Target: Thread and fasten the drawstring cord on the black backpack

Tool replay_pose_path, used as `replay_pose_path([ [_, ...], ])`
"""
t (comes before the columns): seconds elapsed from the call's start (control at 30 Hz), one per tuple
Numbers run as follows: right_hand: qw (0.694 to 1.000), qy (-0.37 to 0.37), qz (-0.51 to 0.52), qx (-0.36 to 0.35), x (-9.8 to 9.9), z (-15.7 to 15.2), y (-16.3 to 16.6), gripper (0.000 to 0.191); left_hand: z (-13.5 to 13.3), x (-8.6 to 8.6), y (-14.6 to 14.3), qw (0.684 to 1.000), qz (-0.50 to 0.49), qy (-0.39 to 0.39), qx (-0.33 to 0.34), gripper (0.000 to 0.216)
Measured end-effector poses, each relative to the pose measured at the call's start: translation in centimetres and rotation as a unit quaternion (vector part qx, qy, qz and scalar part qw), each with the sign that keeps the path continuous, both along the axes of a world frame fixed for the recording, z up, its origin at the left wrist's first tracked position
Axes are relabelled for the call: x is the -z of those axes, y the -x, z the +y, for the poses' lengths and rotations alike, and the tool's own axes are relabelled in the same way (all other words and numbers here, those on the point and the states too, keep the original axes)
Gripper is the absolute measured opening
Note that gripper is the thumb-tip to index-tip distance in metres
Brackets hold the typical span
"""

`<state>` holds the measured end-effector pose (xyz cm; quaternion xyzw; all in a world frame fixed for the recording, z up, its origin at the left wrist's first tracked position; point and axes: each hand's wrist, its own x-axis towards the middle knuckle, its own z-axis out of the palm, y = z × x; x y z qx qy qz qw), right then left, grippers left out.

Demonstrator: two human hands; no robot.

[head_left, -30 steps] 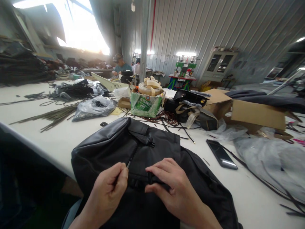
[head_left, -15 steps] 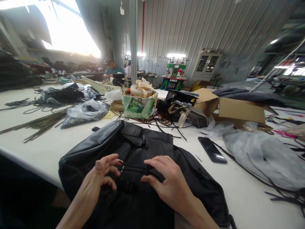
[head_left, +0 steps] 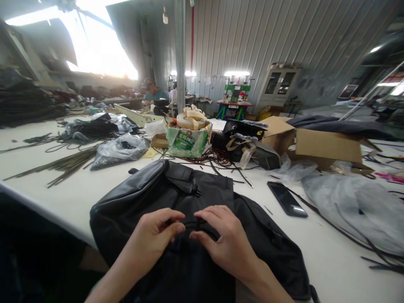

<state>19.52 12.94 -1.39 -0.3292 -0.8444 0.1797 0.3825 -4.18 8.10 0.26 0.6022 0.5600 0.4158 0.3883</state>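
Observation:
A black leather-look backpack (head_left: 214, 185) lies on the white table in front of me, with a buckle (head_left: 197, 192) on its upper part. Over its middle, my left hand (head_left: 156, 231) is closed, thumb and index finger pinched around a thin black cord (head_left: 190, 225). The cord runs across to my right hand (head_left: 227, 233). That hand grips a small dark piece (head_left: 198, 222) between thumb and fingertips; it looks like a cord stopper. My left fingers hide the cord's end.
Right of the backpack lies a phone (head_left: 287, 200), beside clear plastic bags (head_left: 353, 206) and an open cardboard box (head_left: 328, 145). Behind it are a green carton (head_left: 188, 141) holding tape rolls and loose cords (head_left: 221, 158). A strip bundle (head_left: 69, 164) lies left. A person (head_left: 154, 92) sits farther back.
My left hand has moved right, towards my right hand, and its spread fingers have closed on the cord. My right hand keeps its grip. The view has shifted slightly.

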Motion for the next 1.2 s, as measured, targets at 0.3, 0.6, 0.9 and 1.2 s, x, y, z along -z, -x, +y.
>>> replay_pose_path([
  [0.3, 0.999, 0.033, -0.022, 0.008, 0.4, -0.1, 0.4, 0.029, 0.3, -1.0, 0.8, 0.961, 0.2, -0.167, 0.093, 0.035],
  [0.6, 0.996, 0.065, -0.052, 0.028, 1.0, 0.4, -1.4, 0.023, 1.3, 0.9, -0.2, 0.955, 0.197, -0.217, 0.04, 0.028],
  [0.9, 0.995, 0.031, -0.076, 0.064, 2.3, 0.1, -2.6, 0.021, 0.5, 1.8, 1.1, 0.959, 0.163, -0.232, -0.002, 0.029],
  [1.2, 0.992, 0.086, -0.064, 0.062, 2.9, 0.6, -3.5, 0.026, 0.7, 1.7, 2.3, 0.98, 0.128, -0.146, -0.039, 0.028],
])
